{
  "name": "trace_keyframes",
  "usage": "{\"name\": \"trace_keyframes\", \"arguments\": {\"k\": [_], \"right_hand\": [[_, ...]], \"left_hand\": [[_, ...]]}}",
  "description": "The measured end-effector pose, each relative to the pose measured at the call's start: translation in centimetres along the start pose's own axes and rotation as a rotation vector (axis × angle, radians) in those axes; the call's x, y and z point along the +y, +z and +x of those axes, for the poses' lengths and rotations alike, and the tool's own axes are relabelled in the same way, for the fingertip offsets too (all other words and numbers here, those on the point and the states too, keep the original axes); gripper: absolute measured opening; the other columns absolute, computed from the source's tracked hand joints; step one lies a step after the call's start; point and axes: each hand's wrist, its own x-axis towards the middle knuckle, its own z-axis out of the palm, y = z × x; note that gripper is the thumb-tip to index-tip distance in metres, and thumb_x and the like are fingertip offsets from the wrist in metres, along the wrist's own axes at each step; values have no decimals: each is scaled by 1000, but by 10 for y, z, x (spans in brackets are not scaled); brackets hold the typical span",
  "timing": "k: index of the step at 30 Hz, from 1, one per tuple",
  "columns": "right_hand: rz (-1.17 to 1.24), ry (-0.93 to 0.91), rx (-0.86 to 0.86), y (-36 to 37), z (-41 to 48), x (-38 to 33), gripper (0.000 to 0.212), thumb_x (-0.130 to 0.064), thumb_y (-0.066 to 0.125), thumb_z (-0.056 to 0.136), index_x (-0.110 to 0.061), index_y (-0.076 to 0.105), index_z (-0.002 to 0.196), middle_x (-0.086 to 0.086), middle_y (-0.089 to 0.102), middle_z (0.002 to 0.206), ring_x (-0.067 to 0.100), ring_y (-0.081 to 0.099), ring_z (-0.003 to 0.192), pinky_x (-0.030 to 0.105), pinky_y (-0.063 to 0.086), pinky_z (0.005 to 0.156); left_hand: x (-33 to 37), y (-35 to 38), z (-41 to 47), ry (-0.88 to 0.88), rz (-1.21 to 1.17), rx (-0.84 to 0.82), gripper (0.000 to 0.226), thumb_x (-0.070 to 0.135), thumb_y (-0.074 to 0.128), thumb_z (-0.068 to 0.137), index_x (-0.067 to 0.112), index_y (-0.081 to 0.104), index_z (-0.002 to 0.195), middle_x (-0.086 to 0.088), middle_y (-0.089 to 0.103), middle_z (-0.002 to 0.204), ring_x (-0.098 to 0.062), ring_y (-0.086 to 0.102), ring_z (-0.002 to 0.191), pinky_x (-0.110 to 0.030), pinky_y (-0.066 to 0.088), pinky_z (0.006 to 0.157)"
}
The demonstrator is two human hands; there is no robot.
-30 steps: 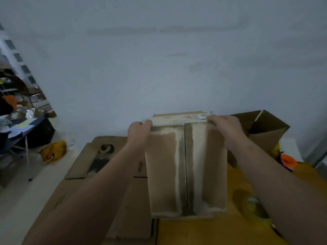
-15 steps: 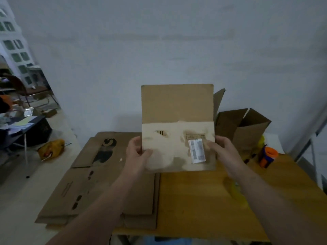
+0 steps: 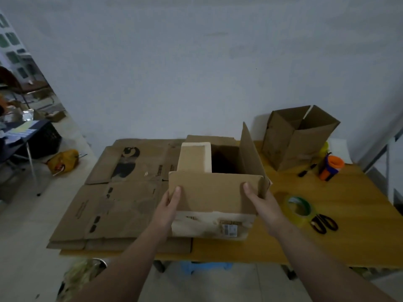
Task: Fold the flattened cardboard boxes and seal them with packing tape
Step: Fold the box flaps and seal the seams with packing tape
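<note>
1. Cardboard comes first: the brown cardboard box [image 3: 209, 225] stands mouth up at the near edge of the yellow wooden tabletop [image 3: 340, 240]. Its left part rests on the stack of flattened cardboard boxes [image 3: 122, 192].
2. The left hand [image 3: 171, 203] and right hand [image 3: 260, 201] grip the near flap [image 3: 213, 190] at its two corners. The thumbs lie on top and the fingers are curled out of sight underneath. Holding both ends likely keeps the flap square as it is turned.
3. The pale left flap [image 3: 194, 159] is already folded in over the opening, while the right flap [image 3: 250, 153] stands upright. The top looks about half closed.
4. The yellow-green roll of packing tape [image 3: 299, 209] and the black-handled scissors [image 3: 324, 223] lie just beside the right hand, probably kept there for sealing the seam.
5. A second open brown box [image 3: 298, 138] sits at the far right, well apart. An orange-capped cup [image 3: 331, 167] and a black marker [image 3: 305, 170] lie near it.
6. The upright flap could spring back unless it is pressed down before taping.
</note>
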Motion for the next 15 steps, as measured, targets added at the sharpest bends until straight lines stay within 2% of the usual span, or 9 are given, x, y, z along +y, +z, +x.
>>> {"name": "trace_keyframes", "arguments": {"k": [2,3,6,10,12,15], "right_hand": [[11,-26,5,2,-1,1,87,-66,67,60,-30,46,137,-7,56,130,19,53,120,46,43,105],[11,-48,2,2,-2,-1,88,-67,67,60,-31,45,138,-8,57,129,18,54,120,45,44,104],[12,-127,-7,-5,-3,-15,79,-62,64,68,-34,44,139,-12,58,127,13,54,117,39,46,101],[55,-275,29,-27,-14,-39,68,-58,61,72,-36,46,134,-14,59,126,8,56,114,32,46,97],[118,-320,91,-46,-23,-47,64,-61,59,72,-39,49,131,-17,60,123,5,56,114,28,46,94],[259,-381,235,-86,-38,-57,39,-56,54,79,-48,50,117,-25,60,112,-6,58,103,17,47,83]], "left_hand": [[1,2,-2,12,-48,38,57,54,42,94,24,40,142,-1,49,131,-16,45,107,-33,35,89],[3,3,-4,43,-68,51,50,51,44,94,25,44,137,2,52,122,-13,46,100,-28,37,86],[12,7,-18,163,-82,81,25,40,50,96,28,53,118,16,59,100,-5,57,92,-17,43,65],[20,29,-46,327,-119,115,9,26,55,95,19,60,97,16,67,82,5,64,71,-8,46,53],[27,49,-62,390,-125,121,19,24,57,93,10,51,82,17,61,67,1,58,62,-11,45,54],[35,88,-85,496,-83,95,31,24,61,90,-1,42,86,-1,57,79,-5,54,68,-20,46,63]]}}
